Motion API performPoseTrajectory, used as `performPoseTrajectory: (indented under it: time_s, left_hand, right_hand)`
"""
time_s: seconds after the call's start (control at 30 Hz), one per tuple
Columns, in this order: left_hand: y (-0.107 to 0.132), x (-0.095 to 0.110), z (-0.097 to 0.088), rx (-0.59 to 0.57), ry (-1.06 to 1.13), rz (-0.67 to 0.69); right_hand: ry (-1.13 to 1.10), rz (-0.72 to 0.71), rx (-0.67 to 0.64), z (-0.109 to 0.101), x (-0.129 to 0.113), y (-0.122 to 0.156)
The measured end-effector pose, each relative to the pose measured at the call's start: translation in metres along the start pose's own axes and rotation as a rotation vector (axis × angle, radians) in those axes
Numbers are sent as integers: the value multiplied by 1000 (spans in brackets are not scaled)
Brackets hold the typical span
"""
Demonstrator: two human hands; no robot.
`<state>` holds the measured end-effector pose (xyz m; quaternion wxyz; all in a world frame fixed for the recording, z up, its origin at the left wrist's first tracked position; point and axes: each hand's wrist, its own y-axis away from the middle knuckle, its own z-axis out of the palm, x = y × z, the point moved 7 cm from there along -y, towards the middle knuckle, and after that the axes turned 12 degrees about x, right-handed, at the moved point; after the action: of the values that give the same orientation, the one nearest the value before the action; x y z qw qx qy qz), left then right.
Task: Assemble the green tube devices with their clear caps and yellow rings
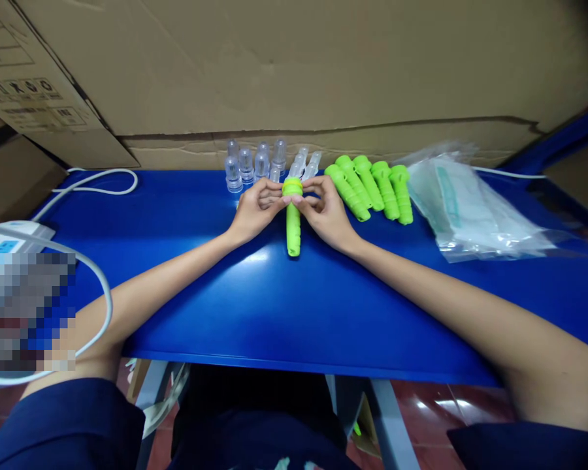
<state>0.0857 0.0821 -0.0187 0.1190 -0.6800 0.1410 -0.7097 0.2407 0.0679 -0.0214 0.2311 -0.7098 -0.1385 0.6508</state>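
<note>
Between my two hands is a lime-green ribbed tube (293,228) with a wider head, its narrow end pointing toward me. My left hand (259,207) pinches the head from the left with thumb and fingers. From the other side my right hand (327,212) grips the same head, both thumbs meeting on it. A yellow ring (293,185) shows around the head. Just behind the hands lie clear plastic pieces (312,164), and several clear domed capsules (245,164) stand at the back left. More green tubes (367,183) lie side by side right of my right hand.
Clear plastic bags (470,202) lie at the right on the blue table (274,313). Cardboard (298,72) walls off the back. At left are a power strip (10,238), a white cable (102,281) looping over my left forearm, and a blurred-out patch.
</note>
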Motion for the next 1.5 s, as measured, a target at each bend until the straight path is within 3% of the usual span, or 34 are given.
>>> performPoseTrajectory:
  time_s: [0.37,0.63,0.8,1.23,1.5]
  left_hand:
    - [-4,-4,-1,11,13,-3]
    - [-3,5,3,-54,-62,142]
    - [-6,4,-1,-11,-67,199]
    - [-9,-3,-3,-14,-35,204]
    - [-16,-10,-5,-28,-31,189]
  right_hand:
    - [86,-53,-8,1,-6,0]
    - [247,-198,-33,5,-15,4]
    - [323,-256,-20,12,-17,-1]
    - [246,-212,27,13,-6,-1]
    - [197,-137,-109,19,-5,4]
